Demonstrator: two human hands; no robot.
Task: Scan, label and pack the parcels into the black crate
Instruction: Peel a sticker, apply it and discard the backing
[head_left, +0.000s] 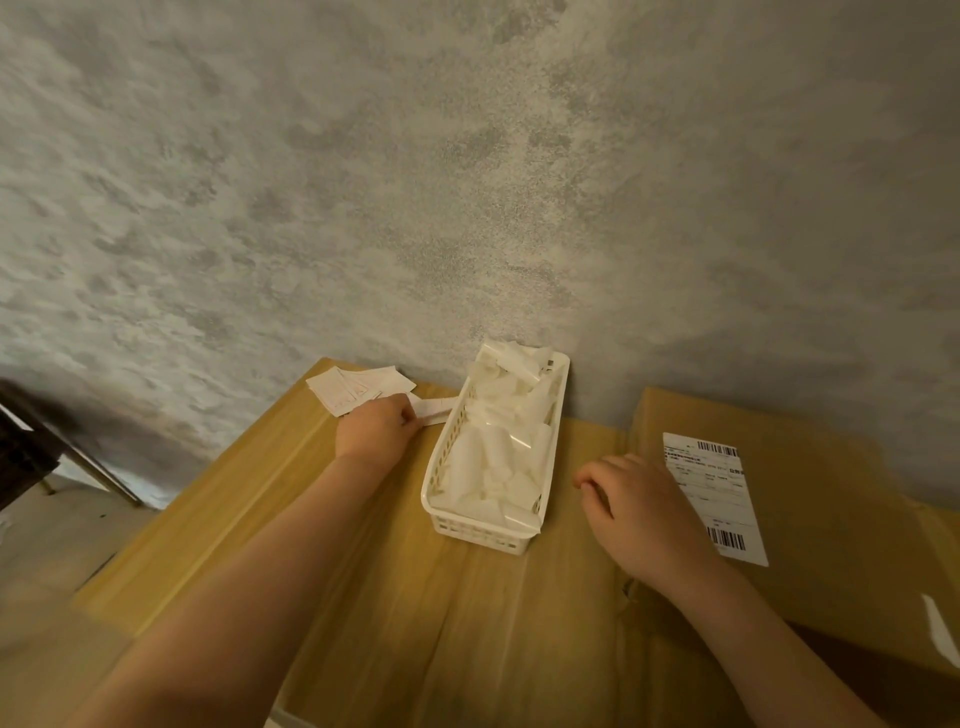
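1. Now the left hand (376, 428) reaches to the far left corner of the wooden table (291, 499), fingers curled, pinching a small white label (434, 408) at the edge of a loose pile of labels (358, 389).
2. Just right of that hand stands a white slotted basket (467, 525), heaped with crumpled white backing papers (498, 447).
3. Right of the basket, the right hand (641, 512) hovers with fingers loosely curled; whether it holds anything, I cannot tell.
4. Beside that hand lies a brown cardboard parcel (831, 493), against the grey wall (467, 182), with a white shipping label (714, 493) bearing barcodes on its top.
5. No black crate shows.
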